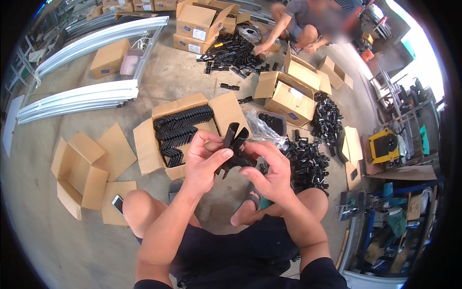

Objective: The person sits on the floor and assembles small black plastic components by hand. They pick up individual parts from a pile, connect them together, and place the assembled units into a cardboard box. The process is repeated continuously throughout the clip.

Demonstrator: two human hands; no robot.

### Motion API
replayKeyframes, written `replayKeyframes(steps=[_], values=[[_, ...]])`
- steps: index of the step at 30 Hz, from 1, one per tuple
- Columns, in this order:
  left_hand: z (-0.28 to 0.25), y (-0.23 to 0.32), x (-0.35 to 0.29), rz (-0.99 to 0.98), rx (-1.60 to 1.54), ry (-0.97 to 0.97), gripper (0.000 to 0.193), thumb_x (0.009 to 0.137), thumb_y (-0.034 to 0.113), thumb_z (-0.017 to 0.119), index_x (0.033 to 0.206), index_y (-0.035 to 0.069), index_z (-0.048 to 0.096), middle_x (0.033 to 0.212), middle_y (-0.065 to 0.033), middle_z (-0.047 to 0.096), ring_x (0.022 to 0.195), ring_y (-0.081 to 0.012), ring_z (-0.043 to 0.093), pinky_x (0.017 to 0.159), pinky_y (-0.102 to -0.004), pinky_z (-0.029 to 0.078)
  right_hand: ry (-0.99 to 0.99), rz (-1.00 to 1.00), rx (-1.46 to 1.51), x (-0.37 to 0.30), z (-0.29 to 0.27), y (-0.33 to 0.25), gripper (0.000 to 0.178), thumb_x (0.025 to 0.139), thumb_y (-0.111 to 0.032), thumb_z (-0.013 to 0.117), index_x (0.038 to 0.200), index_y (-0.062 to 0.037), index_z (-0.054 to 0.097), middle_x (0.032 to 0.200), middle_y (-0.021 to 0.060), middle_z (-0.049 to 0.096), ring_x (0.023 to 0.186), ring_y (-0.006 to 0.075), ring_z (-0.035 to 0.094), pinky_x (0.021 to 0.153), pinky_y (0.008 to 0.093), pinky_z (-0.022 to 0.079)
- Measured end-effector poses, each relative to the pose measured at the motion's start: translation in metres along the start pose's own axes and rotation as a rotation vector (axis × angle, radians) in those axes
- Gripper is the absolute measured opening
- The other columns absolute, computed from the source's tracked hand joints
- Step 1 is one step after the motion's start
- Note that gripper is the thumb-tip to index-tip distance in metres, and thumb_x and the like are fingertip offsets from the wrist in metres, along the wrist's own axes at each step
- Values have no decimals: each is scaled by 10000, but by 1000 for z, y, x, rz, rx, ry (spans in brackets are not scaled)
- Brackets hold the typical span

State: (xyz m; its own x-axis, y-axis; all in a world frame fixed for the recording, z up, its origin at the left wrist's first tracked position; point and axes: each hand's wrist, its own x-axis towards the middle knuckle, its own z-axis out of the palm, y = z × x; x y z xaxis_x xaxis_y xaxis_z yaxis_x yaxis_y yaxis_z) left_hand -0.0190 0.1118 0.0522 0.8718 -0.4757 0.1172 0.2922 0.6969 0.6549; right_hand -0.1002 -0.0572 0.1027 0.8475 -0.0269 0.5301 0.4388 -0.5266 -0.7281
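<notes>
My left hand point(202, 166) and my right hand point(270, 168) meet in front of me, both closed on black curved bracket pieces point(235, 148) that look like pipe-joint halves. The left thumb and fingers pinch them from one side, the right fingers from the other. How many pieces are held I cannot tell. Just beyond my left hand stands an open cardboard box point(146, 148) with rows of nested black brackets point(180, 126) inside. To the right of my right hand lies a heap of loose black brackets point(308, 168).
Another black heap point(236, 54) lies farther off beside a crouching person point(308, 24). Open cartons point(293, 101) stand at centre right. An opened-out box point(79, 168) and a phone point(118, 204) are at left. White metal profiles point(82, 98) lie behind; a tool rack point(399, 226) stands right.
</notes>
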Motion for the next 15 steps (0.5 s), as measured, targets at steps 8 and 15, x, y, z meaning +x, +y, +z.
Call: replayKeyframes(steps=[8, 15], values=[[0, -6, -4, -44, -101, -9, 272, 926, 111, 768, 1091, 114, 552, 1150, -207, 712, 1087, -300, 699, 979, -450, 576, 78, 13, -130, -7, 3, -16, 705, 728, -169, 918, 1345, -11, 615, 1109, 123, 730, 935, 276, 700, 787, 360, 580], [7, -11, 1, -97, -4, 5, 253, 929, 47, 752, 1063, 104, 545, 1169, -241, 712, 1108, -321, 704, 987, -455, 579, 136, 29, -146, -16, -5, 3, 832, 735, -137, 917, 1453, -9, 517, 1070, 90, 753, 807, 196, 654, 666, 289, 517]])
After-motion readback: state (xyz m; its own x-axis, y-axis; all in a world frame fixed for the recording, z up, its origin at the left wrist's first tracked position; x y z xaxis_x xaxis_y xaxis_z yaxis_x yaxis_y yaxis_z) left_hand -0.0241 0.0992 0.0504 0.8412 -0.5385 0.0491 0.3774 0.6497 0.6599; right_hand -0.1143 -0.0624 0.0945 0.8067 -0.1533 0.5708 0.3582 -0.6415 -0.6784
